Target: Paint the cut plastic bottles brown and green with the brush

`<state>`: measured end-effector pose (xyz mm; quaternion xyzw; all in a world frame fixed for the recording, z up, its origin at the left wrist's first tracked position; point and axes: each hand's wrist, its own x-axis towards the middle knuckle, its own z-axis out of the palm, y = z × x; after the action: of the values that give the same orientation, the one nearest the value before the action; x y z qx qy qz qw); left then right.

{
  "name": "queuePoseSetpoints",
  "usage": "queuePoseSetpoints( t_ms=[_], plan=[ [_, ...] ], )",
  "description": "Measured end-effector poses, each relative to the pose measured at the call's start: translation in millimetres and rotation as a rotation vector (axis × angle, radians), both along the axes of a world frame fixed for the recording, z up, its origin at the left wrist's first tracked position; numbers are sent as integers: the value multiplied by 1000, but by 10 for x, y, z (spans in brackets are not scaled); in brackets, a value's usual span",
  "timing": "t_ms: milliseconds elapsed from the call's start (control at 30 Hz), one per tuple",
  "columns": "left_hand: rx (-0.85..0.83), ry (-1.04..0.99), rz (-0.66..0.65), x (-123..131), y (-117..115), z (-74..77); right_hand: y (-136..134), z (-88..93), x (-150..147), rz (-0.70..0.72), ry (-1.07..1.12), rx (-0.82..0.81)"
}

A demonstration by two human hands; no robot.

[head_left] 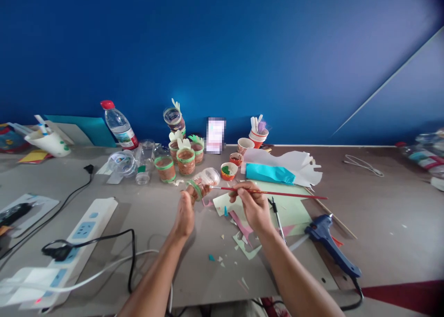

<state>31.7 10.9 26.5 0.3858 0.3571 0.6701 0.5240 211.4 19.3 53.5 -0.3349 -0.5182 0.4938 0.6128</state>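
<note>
Lying on its side above the desk [381,215], a clear plastic cup [205,179] with a green band is held by the left hand [183,215]. The fingers [190,197] close round the banded end, and the clear end points up and away from them. The right hand [253,207] pinches a red paintbrush [277,193] between thumb and fingers [239,191]. The brush tip reaches left from those fingers to touch the cup's side, while the long handle runs out level to the right, well past the hand.

Just beyond the left fingers stands a cluster of decorated cups [185,162]. Just beyond the right fingers are a small paint cup [229,170] holding green and a teal paper roll [268,173]. Under the right fingers lies a pale green sheet [294,210], with a pen [277,217] on its near edge. Paper scraps [222,260] are strewn nearer the body, between the two forearms.

Right of the brush hand, a blue glue gun [329,243] lies near the desk's front edge, and the surface past it is bare out to the right. Left of the cup hand there is an open patch of desk. Past that patch come a white power strip [86,229] and a black cable [132,257] that loops close to the left forearm. The far edge of the desk meets a blue wall [243,53], where a water bottle [120,125] leans.
</note>
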Motion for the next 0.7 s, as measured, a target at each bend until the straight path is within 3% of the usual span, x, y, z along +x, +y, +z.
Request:
queuePoseSetpoints(
  t_ms=[200,367,533,700],
  plan=[
    [46,64,-3,-19,-10,-23,11,22,29,-135,-125,38],
    [63,101,-25,-26,-5,-60,-2,30,14,34,-97,8],
    [67,84,-31,-23,-22,-56,29,26,64,-105,-90,30],
    [79,105,-10,-36,-21,-93,70,7,121,35,-66,-5]
  ],
)
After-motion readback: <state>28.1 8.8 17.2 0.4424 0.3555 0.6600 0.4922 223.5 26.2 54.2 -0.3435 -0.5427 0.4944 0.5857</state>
